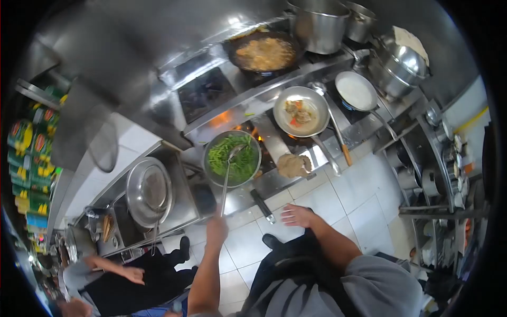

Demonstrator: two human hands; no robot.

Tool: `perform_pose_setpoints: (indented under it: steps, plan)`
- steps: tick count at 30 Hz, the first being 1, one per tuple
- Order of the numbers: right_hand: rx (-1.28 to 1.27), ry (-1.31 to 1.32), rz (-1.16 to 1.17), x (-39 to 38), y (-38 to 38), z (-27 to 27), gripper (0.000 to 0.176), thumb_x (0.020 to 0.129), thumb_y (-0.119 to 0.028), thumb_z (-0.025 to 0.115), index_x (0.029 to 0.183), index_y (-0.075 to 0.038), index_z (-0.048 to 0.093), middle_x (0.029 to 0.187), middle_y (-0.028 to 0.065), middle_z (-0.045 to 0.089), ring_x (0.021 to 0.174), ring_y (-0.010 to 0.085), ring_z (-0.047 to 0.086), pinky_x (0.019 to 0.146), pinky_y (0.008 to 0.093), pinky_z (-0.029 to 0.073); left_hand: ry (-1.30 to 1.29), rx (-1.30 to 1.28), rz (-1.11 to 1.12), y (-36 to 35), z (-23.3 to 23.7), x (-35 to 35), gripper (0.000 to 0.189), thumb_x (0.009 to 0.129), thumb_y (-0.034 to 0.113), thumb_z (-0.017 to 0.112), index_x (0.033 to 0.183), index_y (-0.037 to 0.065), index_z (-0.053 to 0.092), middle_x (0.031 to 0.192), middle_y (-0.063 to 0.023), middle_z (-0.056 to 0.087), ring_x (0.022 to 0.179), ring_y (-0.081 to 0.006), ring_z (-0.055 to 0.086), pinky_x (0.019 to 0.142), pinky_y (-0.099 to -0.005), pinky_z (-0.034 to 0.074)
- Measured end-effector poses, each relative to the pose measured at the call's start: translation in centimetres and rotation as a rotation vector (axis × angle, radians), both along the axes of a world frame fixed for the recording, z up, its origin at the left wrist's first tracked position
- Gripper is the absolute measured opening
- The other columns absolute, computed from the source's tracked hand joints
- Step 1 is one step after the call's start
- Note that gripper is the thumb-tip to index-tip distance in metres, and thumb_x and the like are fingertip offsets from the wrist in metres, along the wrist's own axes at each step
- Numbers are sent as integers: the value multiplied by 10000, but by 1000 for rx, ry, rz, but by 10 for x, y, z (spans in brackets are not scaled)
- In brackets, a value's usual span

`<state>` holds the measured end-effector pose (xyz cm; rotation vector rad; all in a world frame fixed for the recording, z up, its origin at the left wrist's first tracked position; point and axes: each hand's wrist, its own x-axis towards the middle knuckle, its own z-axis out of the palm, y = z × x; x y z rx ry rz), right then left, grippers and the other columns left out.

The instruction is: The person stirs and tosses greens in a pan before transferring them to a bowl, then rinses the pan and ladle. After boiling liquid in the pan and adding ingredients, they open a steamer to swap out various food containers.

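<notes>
My left hand (216, 231) is closed around the long handle of a metal ladle (226, 182). The ladle's head rests among chopped leafy greens (243, 166) in a pan (208, 177) on the stove, where flames show behind the rim. My right hand (297, 216) is held out over the floor with its fingers apart and nothing in it. Closest to it is the pan's black handle (260, 203), a short way to the left and not touched. A crumpled brown cloth (293, 165) lies on the stove's front edge.
A frying pan (318, 127) with food pieces sits right of the greens, beside a pan of white liquid (355, 95). Food bubbles in a dark wok (248, 67) behind. A metal basin (134, 211) stands at left. Another person's hand (133, 274) shows lower left. Shelves (438, 213) stand right.
</notes>
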<state>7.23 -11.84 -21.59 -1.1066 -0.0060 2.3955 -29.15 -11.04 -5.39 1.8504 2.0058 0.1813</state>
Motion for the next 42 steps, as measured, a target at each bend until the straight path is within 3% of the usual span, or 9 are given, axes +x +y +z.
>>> perform_pose_setpoints:
  steps: [5,8,21,26,30,35,38,40,42]
  plan:
    - [-67,-702,-655,230,14,-97,319,932,-284,529,1197,-105,526,1148,107,591,983,280,612,827,443,535,-80,-135,153,-54,72,10,521,903,22,549,1419,92,514,1002,-249,692,897,-378,702,737,-410,533]
    - [12,-850,-787,316,99,-107,432,936,-376,545,1309,-191,433,1246,126,546,1015,276,587,830,448,504,63,4,176,-22,57,23,470,917,26,511,1387,0,529,690,-205,566,552,-224,507,527,-402,387]
    - [259,-681,-802,341,203,-200,282,994,-379,487,1133,-142,554,975,19,626,812,152,576,735,389,496,-88,9,459,-14,26,82,475,987,53,443,1461,12,442,648,-4,400,584,-85,353,512,-290,304]
    - [187,-733,-741,337,207,-171,287,1009,-371,476,1132,-128,566,952,5,638,735,143,596,610,283,483,-3,-25,412,-25,46,139,489,966,22,464,1453,-6,438,791,-117,590,624,-145,433,564,-306,397]
    - [222,-753,-679,342,200,-182,339,1026,-370,433,1209,-123,574,1060,30,645,935,159,623,788,341,516,-25,35,306,-54,41,129,490,949,8,477,1437,-20,452,939,-217,675,673,-170,521,632,-316,470]
    - [129,-508,-574,375,195,-260,552,985,-601,406,1267,-153,561,990,50,626,806,191,625,822,379,519,-196,-96,556,0,11,106,482,968,51,535,1446,53,475,1027,-174,721,695,-142,548,662,-300,485]
    - [32,-614,-621,332,152,-159,663,970,-637,340,1230,-62,541,980,110,596,923,277,607,841,475,532,-73,71,340,-14,40,130,445,948,47,550,1392,31,528,980,-238,693,699,-288,605,681,-362,499]
    - [-16,-804,-226,326,87,-225,401,990,-554,439,1099,-188,562,775,-6,565,670,166,565,617,371,506,-40,152,298,-43,49,128,425,936,30,540,1361,29,556,1004,-275,674,825,-403,671,737,-416,523]
    - [29,-274,177,275,21,-212,339,1016,-443,432,1099,-163,604,833,21,599,671,198,580,630,351,515,-40,136,289,-53,53,112,427,929,39,547,1355,38,561,1015,-294,653,944,-428,664,778,-444,528]
